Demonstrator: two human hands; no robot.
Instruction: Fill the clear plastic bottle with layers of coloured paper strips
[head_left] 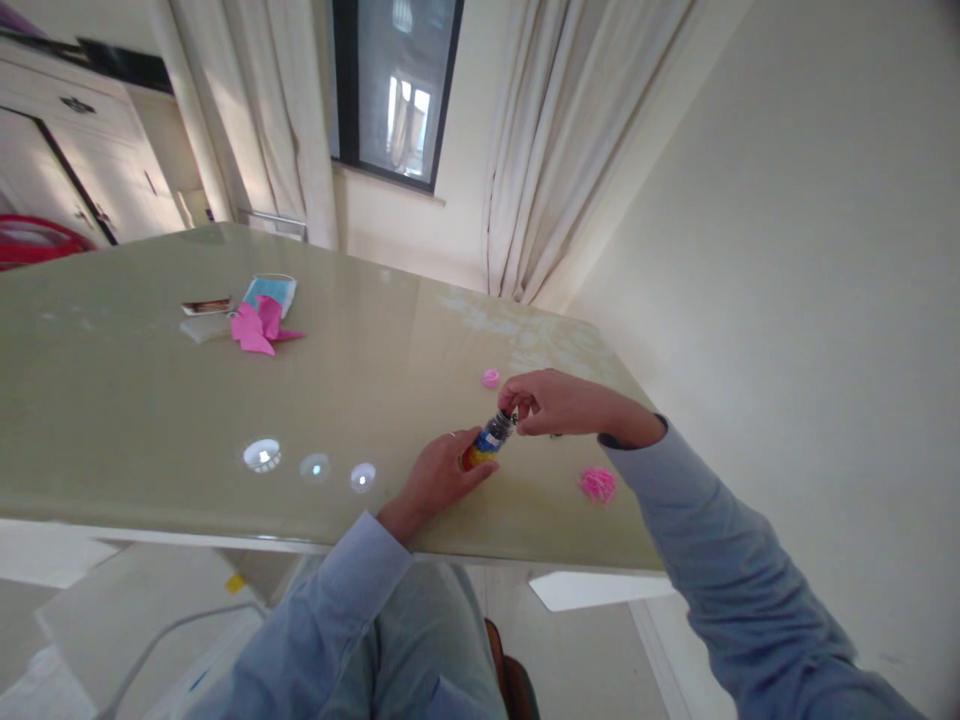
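A small clear bottle (491,436) leans to the upper right in my left hand (442,475), whose fingers are wrapped round its lower part. Its contents lie in coloured bands: red and yellow low down, blue and a white patch in the middle, black near the neck. My right hand (551,402) is at the bottle's mouth with its fingertips pinched together. Something small and dark shows by those fingertips, but its kind cannot be made out. Just beyond the right hand lies a small round pink piece (490,378). A bundle of thin pink strands (598,484) rests below the right wrist.
On the far left part of the glossy table (150,420) lie a pink folded shape (262,325), a blue face mask (271,292) and a small flat packet (206,306). Curtains and a window stand behind the table, and a wall (787,300) rises at the right.
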